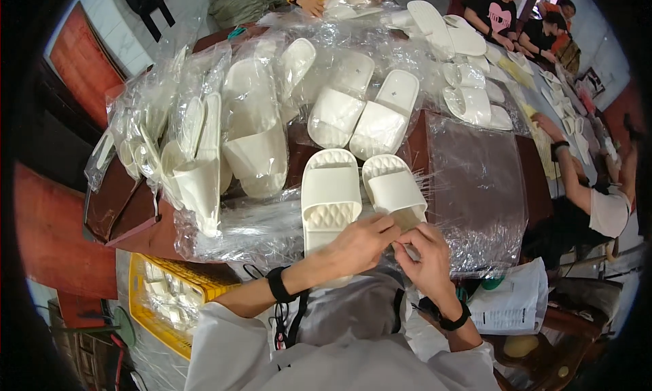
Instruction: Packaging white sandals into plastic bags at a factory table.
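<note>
Two cream-white slide slippers lie side by side at the table's near edge, soles quilted. The left slipper (331, 191) points away from me, its heel end partly behind my left forearm. Over the heel end of the right slipper (394, 185), my left hand (360, 245) and my right hand (426, 255) meet, fingertips pinched close together. A greyish-beige patch shows inside that slipper just beyond my fingers. What the fingertips hold is too small and hidden to name. Beyond these lies a bagged pair of slippers (385, 116) in clear plastic.
Bagged slippers (255, 129) crowd the reddish table's left side. Flat clear bags (475, 187) are stacked at right. A yellow crate (146, 309) with wrapped items stands low left. Across the table a person in yellow sleeves (312, 4) handles bags; other people work along the right.
</note>
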The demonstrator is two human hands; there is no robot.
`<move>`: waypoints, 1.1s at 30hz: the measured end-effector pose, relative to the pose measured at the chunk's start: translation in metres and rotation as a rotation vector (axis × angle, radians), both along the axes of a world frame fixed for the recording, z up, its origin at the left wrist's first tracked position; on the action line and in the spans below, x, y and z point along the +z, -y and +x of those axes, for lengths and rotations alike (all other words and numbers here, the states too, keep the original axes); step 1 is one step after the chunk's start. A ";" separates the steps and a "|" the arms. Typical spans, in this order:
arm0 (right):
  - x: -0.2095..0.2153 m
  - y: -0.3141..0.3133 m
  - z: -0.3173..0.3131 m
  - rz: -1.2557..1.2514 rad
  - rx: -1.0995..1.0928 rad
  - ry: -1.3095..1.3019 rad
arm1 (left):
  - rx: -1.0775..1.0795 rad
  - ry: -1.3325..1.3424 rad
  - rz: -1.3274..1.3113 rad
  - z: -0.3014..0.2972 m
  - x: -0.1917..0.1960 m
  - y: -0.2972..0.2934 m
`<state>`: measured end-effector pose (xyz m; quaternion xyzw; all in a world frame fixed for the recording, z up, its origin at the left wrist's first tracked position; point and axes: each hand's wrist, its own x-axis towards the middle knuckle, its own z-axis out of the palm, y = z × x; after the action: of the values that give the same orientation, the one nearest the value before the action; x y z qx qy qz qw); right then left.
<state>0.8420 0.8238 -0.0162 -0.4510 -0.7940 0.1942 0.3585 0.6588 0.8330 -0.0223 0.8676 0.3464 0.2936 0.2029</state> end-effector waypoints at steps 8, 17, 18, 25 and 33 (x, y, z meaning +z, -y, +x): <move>-0.004 0.002 0.006 -0.219 -0.037 -0.043 | 0.048 0.010 0.068 0.001 -0.004 0.003; 0.003 -0.005 -0.022 0.043 -0.093 -0.080 | 0.690 0.152 0.149 -0.046 0.035 0.017; -0.001 -0.007 -0.029 0.049 -0.120 -0.075 | 0.749 0.156 0.166 -0.050 0.032 0.016; -0.027 -0.016 -0.072 0.082 -0.227 -0.061 | 0.728 0.074 -0.032 -0.064 -0.009 0.021; -0.006 -0.015 -0.064 0.086 -0.239 -0.290 | 0.779 0.246 0.075 -0.037 0.011 0.036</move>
<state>0.7778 0.8391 -0.0220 -0.4935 -0.6824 0.1789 0.5087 0.6221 0.7974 -0.0109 0.6366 0.6113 0.4626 0.0845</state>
